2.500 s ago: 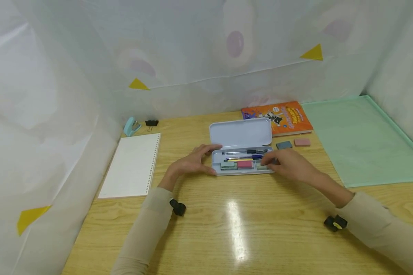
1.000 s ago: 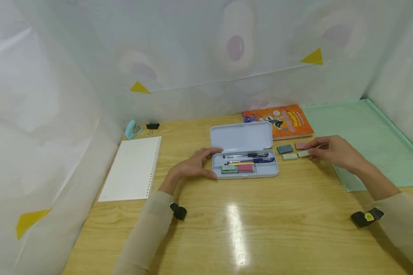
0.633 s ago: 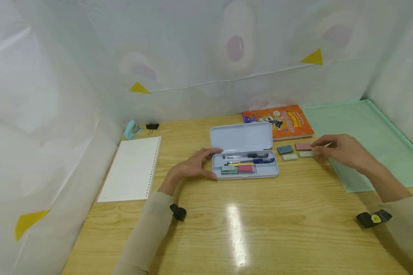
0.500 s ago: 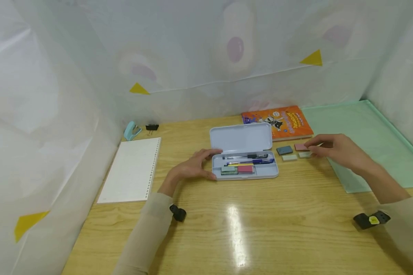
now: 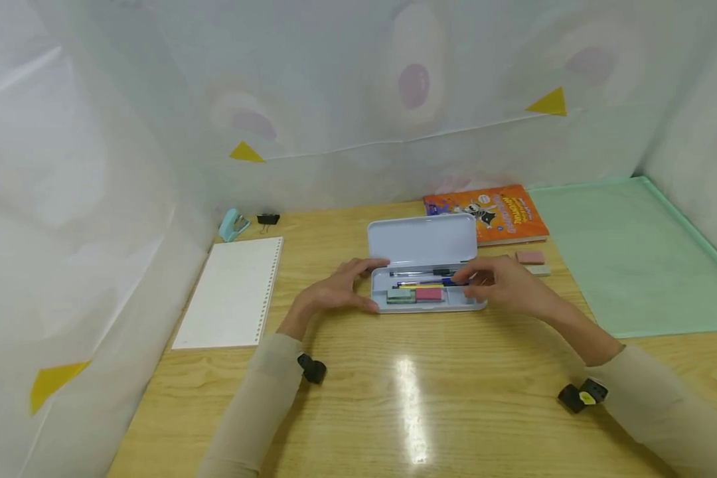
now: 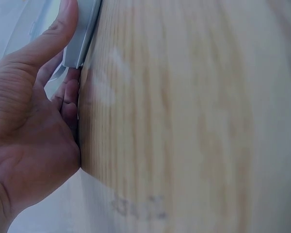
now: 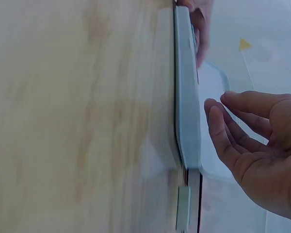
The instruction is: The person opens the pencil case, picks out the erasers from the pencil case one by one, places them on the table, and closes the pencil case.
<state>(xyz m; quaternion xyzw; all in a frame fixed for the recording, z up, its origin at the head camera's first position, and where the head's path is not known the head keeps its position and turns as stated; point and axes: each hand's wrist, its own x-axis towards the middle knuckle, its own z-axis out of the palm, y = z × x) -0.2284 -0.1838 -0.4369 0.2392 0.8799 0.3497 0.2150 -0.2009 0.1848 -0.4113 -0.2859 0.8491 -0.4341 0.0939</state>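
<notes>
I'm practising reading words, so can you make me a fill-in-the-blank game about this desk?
The book behind the pencil case has a mostly ____ cover.
The pencil case's lid is not shut but ____.
The left hand holds the pencil case by its ____ end.
The notepad has punched holes along its ____ edge.

Missing words: orange; open; left; right.

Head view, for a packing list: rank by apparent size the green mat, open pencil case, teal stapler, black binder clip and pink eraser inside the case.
1. Green mat
2. Open pencil case, partly covered
3. Teal stapler
4. Black binder clip, pink eraser inside case: too alike to rank
</notes>
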